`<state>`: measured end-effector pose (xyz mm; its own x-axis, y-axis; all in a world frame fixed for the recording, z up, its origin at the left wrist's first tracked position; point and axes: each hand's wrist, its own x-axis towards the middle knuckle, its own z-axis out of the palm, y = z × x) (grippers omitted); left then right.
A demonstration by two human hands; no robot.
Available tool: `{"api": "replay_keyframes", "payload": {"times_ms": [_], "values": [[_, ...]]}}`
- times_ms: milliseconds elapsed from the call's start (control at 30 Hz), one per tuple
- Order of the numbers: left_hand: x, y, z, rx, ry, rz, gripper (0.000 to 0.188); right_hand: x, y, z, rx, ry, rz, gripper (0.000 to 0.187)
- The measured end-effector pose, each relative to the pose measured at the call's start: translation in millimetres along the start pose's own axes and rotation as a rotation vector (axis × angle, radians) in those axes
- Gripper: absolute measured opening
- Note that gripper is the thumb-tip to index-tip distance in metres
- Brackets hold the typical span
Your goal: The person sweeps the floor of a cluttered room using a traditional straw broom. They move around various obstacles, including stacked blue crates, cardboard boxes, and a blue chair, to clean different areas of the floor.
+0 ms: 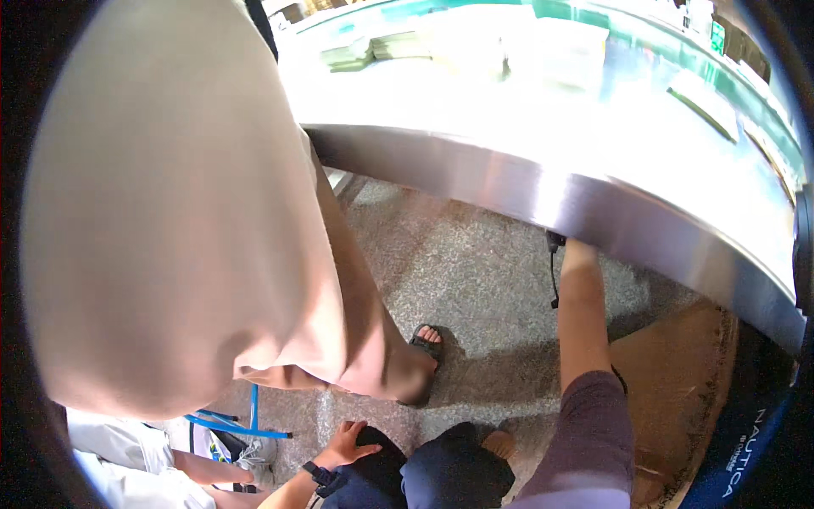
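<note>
My left hand (346,443) lies on my dark-trousered left knee (377,467), fingers stretched out and holding nothing. A black band (322,479) circles its wrist. My right forearm (583,314) reaches forward under the edge of a shiny steel table (475,170), so the hand itself is hidden. Beside that wrist sits a small black device (554,241) with a short cord hanging down. What the right hand touches or holds, if anything, cannot be seen.
Close on the left stands a person in loose beige clothing (170,212), one sandalled foot (427,339) on the speckled floor. A blue metal frame (246,427) is at lower left, near another person's white clothing (127,458). Brown cardboard (670,382) lies at right. Pale stacks (398,47) sit on the glaring tabletop.
</note>
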<state>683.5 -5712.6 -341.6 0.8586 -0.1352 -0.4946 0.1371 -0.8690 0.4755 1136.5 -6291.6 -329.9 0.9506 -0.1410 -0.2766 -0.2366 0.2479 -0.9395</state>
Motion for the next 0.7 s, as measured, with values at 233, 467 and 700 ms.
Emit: {"api": "replay_keyframes", "payload": {"times_ms": [233, 467, 700], "values": [[16.7, 14.3, -0.6, 0.048, -0.077, 0.114, 0.073, -47.3, 6.3, 17.6, -0.172, -0.111, 0.072, 0.024], [28.5, 39.4, 2.6, 0.053, -0.195, 0.224, 0.076, -260.5, 92.5, 41.9, -0.036, -0.033, 0.164, 0.036], [30.6, 37.5, 12.7, -0.006, -0.232, 0.330, 0.075, -571.5, 105.3, 87.4, 0.004, 0.269, 0.374, 0.059]]}}
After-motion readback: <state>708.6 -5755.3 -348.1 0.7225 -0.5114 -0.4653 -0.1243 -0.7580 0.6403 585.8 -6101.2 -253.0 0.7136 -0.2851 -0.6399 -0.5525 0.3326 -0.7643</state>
